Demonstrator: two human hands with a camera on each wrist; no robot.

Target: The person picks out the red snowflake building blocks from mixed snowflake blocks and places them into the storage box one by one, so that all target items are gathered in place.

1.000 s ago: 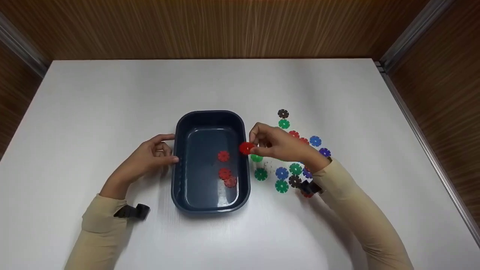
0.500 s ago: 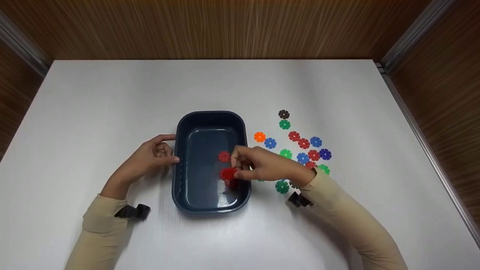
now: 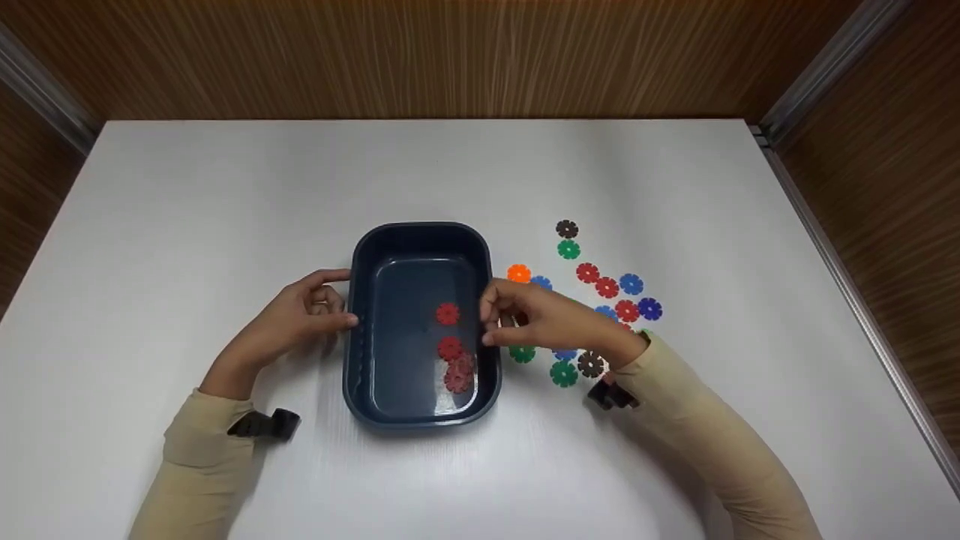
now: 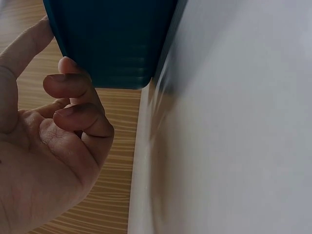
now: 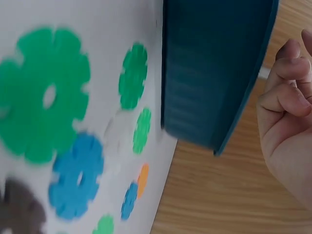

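Right hand empty above tray right rim; left hand touching left rim.

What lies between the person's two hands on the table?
The dark blue tray with four red discs inside, per the head view. The left hand touches its left wall; the right hand hovers at its right rim.

Long beige sleeves cover both arms down to the wrists, and a black strap with a small mount sits at each cuff; hands bare.
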